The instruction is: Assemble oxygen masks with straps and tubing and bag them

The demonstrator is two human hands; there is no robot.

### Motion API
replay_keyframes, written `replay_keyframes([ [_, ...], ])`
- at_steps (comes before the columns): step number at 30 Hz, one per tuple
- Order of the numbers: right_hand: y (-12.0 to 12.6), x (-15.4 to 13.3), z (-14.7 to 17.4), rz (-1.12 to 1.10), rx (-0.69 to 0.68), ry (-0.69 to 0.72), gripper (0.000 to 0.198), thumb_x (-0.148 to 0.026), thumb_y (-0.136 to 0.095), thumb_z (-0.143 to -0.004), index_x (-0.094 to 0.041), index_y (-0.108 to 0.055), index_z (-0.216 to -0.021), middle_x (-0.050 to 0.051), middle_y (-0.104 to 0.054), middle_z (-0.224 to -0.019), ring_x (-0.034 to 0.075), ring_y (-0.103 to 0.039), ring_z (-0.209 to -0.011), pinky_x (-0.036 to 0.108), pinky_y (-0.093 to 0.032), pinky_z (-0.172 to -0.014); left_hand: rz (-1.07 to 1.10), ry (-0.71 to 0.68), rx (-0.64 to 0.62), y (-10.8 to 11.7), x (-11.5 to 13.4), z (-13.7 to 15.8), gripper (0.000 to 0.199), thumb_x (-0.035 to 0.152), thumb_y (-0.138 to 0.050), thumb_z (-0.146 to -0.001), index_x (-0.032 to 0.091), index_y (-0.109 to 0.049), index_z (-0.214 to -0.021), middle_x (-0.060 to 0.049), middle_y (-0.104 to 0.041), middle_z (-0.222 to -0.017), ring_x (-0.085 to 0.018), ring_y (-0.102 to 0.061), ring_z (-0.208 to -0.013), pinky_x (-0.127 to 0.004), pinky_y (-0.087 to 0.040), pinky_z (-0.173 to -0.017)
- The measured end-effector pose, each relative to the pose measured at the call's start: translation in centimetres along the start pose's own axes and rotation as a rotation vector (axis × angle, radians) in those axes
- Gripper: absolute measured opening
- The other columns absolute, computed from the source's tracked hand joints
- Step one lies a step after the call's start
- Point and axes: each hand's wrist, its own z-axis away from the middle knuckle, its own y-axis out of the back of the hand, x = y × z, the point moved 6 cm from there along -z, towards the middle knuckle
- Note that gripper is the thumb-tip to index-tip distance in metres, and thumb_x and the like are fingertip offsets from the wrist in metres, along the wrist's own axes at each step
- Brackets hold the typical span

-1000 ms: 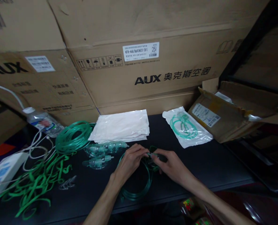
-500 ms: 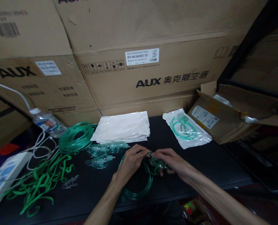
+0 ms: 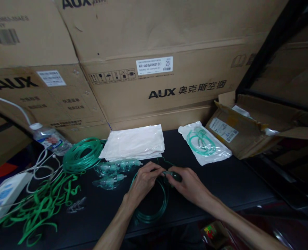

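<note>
My right hand (image 3: pixel 187 184) is closed around a see-through green oxygen mask (image 3: pixel 176 176), mostly covered by the fingers. My left hand (image 3: pixel 146 178) pinches at the mask's tip, where it meets green tubing (image 3: pixel 154 218); the exact joint is hidden by the fingertips. The tubing hangs in a loose coil below the left hand, on the black table (image 3: pixel 195 211). A thin green strap (image 3: pixel 167 161) curves up behind the hands. Left of my left hand lie several more clear green masks (image 3: pixel 117 167).
Tubing rolls (image 3: pixel 79 154), green straps (image 3: pixel 48 196), and small clear pieces (image 3: pixel 76 205) lie leftward, near a bottle (image 3: pixel 52 140) and power strip (image 3: pixel 7 198). Behind are white pouches (image 3: pixel 133 142), a bagged mask set (image 3: pixel 204 144), an open carton (image 3: pixel 227 130) and stacked boxes (image 3: pixel 154 38).
The mask has turned in my right hand, and that hand has shifted slightly left. A strap now shows behind the hands. My left hand keeps its pinch; the view has shifted slightly.
</note>
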Motion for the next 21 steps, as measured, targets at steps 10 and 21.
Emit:
replay_keyframes([
  [10, -0.8, 1.3, -0.8, -0.498, -0.196, -0.275, 0.038, -0.051, -0.057, -0.087, -0.015, -0.068, -0.092, 0.007, -0.075, -0.085, 0.01, -0.064, -0.047, 0.018, -0.023, -0.036, -0.054, 0.01, 0.002, 0.2, 0.4, -0.4, 0.024, 0.011, -0.056, -0.1, 0.021, -0.075, -0.11, -0.006, -0.077, -0.095, -0.02, -0.069, -0.089, -0.033, -0.058, -0.082],
  [21, -0.9, 2.2, 1.9, -0.444, -0.072, -0.135, 0.056, -0.072, -0.059, -0.086, -0.016, -0.064, -0.087, -0.002, -0.058, -0.068, 0.016, -0.066, -0.053, 0.02, -0.04, -0.035, -0.16, 0.198, 0.123, 6.3, 2.6, 2.6, 0.027, 0.029, -0.055, -0.103, 0.025, -0.071, -0.124, -0.007, -0.073, -0.118, -0.024, -0.067, -0.112, -0.041, -0.054, -0.099],
])
